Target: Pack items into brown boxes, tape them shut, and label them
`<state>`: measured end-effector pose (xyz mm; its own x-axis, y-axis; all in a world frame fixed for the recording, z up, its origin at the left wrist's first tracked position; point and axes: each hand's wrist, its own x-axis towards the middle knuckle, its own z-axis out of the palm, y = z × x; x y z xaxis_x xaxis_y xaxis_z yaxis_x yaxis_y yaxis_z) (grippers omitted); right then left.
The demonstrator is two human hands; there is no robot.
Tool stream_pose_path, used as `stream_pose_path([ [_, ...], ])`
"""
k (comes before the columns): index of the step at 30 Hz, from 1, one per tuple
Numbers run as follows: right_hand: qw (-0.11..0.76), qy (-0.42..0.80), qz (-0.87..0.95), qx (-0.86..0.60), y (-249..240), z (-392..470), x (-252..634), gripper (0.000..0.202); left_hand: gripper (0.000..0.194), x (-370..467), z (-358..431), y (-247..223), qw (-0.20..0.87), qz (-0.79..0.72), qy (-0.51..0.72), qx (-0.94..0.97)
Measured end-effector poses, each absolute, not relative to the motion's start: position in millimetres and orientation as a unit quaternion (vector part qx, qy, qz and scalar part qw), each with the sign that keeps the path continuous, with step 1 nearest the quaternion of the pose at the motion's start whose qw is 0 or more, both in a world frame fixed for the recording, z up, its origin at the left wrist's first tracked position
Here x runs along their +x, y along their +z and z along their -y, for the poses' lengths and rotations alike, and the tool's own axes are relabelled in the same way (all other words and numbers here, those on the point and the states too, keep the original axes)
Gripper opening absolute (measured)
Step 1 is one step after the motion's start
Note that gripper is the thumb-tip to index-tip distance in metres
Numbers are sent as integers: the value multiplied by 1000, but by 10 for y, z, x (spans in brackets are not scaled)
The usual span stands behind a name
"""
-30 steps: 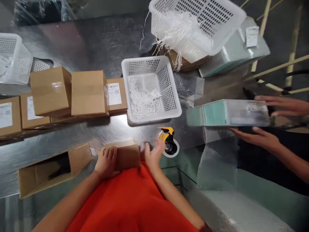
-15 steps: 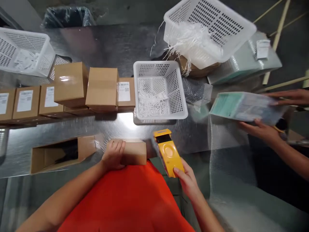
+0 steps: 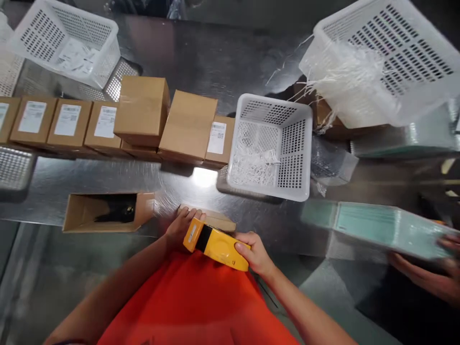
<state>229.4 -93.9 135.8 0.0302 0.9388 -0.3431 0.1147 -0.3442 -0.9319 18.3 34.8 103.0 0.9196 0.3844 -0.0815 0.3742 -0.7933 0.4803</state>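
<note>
My right hand [image 3: 256, 251] is wrapped round a yellow hand-held device [image 3: 224, 247] with a black band near its far end. I cannot make out what kind of device it is. Its head points left and lies over the front of a small cardboard box [image 3: 219, 222], close to my body. My left hand [image 3: 180, 226] grips that box at its left end, fingers over the top edge; the device's head partly covers this hand. Left of my left hand lies an open cardboard box [image 3: 82, 216] with something black inside.
Behind my hands, a white plastic basket [image 3: 307, 143] holds shredded paper. A row of labelled cartons [image 3: 68, 122] runs left from it. Another basket [image 3: 424, 57] with white strands stands at the back right. At right, another person's hands [image 3: 424, 275] hold a bubble-wrapped green package [image 3: 373, 225].
My right hand has swung the yellow device leftward onto the small box, turning its head to the left. The view has shifted left. The other person's package is lower in view.
</note>
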Motion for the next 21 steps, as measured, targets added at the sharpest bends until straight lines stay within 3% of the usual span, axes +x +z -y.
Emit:
stream_pose_path([
  [4,359,540,449,-614,1379,894,2273,61,88,136,-406,1051,249,-140,9,958],
  [6,351,535,463,-613,1383,889,2261,62,81,-17,-450,1053,201,-205,35,957],
  [10,343,527,483,-609,1386,892,2266,62,56,-657,-681,1030,36,-504,29,862],
  [14,340,516,507,-601,1389,886,2270,61,48,-1125,-890,1087,12,-541,14,841],
  [17,344,505,517,-600,1382,899,2262,60,39,-896,-793,1273,124,-527,62,838],
  [21,366,497,521,-589,1370,931,2248,60,34,-234,-438,1529,524,-498,133,678],
])
